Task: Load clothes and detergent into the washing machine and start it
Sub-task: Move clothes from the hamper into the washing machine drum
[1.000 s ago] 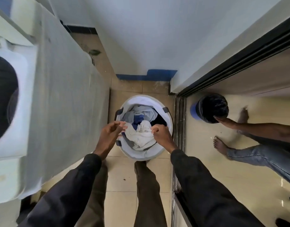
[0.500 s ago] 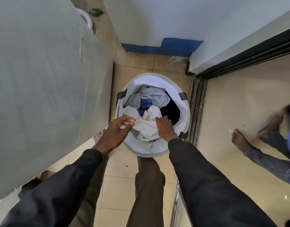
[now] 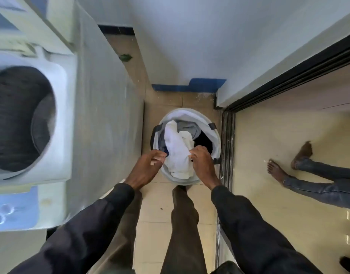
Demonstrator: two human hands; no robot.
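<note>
Step in hand: loading clothes, at the pick-up stage. The laundry basket (image 3: 215,135) stands on the tiled floor in front of the person's feet, just beside the washing machine (image 3: 103,115), and holds a mixed pile of clothes. On top of the pile lies a white garment (image 3: 177,153), with grey and dark items beneath it.

Left hand (image 3: 148,167): fingers curled at the garment's left edge. The grip appears to pinch the cloth, though the contact point is small and partly masked by the fingers. Right hand (image 3: 201,161): closed over the garment's right edge, gripping it. The garment remains inside the basket, with most of it resting on the pile.

The machine's drum opening (image 3: 18,119) is uncovered and looks dark inside; whether any clothes are already in it cannot be told. No detergent is visible.

Next move, as judged: lift the garment clear of the basket rim, carry it left over the machine's top and drop it into the drum. Check that the items beneath are not dragged out with it.

A second person's bare feet (image 3: 276,171) stand to the right, well apart from the basket.
</note>
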